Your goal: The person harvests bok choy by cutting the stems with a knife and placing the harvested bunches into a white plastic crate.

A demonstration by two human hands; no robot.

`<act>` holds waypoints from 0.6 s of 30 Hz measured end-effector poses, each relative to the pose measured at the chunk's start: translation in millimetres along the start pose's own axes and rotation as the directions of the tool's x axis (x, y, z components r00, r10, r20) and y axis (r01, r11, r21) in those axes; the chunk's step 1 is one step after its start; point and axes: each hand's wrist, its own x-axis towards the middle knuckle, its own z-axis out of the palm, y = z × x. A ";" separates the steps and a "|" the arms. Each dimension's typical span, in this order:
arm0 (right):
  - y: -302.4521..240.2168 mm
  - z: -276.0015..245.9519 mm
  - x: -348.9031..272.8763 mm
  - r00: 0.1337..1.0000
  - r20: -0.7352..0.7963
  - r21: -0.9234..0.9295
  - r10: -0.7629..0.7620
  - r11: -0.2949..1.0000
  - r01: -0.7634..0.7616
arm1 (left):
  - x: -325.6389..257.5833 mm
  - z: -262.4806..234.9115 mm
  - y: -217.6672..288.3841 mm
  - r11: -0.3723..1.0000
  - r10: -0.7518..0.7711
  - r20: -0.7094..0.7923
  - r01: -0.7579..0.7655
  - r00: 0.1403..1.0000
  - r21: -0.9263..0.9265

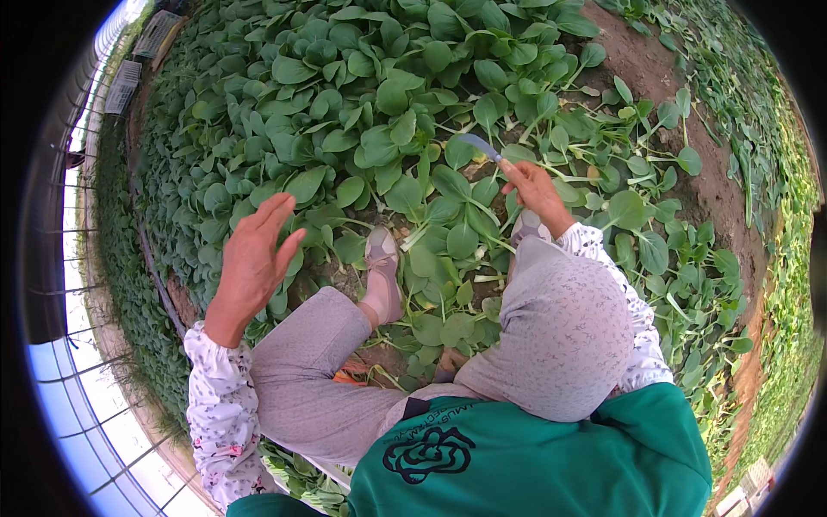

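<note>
My left hand [254, 263] is raised flat over the bed of leafy green plants [345, 112], fingers apart, holding nothing. My right hand [534, 189] grips a small knife [479, 146] whose grey blade points up and left above the leaves. I crouch among the plants, both knees in grey trousers below the hands. A foot in a pink shoe [382, 250] stands on the soil between the plants. Cut leaves [448, 250] lie scattered around the shoe and between my knees.
Bare brown soil [642, 60] runs along the right of the bed, with more green rows beyond it. A greenhouse wall of plastic sheeting and frames [77, 370] curves along the left. Crates [125, 82] sit far off at the upper left.
</note>
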 end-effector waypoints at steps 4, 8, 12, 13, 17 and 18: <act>36.6 28.7 53.7 0.995 -0.022 0.017 -0.096 0.995 0.097 | 130.1 100.5 67.6 0.972 0.230 0.270 -0.207 0.935 -0.109; 35.2 54.6 80.2 0.988 0.038 0.003 -0.152 0.988 0.152 | 190.6 177.4 62.1 0.999 -0.038 0.442 0.026 0.896 0.032; 62.2 53.3 102.7 0.977 0.000 -0.045 -0.211 0.976 0.211 | 183.0 219.0 28.2 0.980 -0.164 0.453 0.092 0.876 0.176; 63.0 55.4 103.2 0.978 0.028 -0.065 -0.207 0.976 0.208 | 175.3 222.2 20.6 0.985 -0.132 0.411 0.072 0.902 0.158; 55.2 57.9 99.7 0.975 0.042 -0.135 -0.216 0.966 0.220 | 156.5 227.7 10.5 0.988 -0.077 0.328 0.029 0.942 0.151; 54.2 58.9 100.3 0.971 0.036 -0.184 -0.237 0.953 0.240 | 150.7 230.5 9.6 0.984 -0.065 0.311 0.010 0.948 0.175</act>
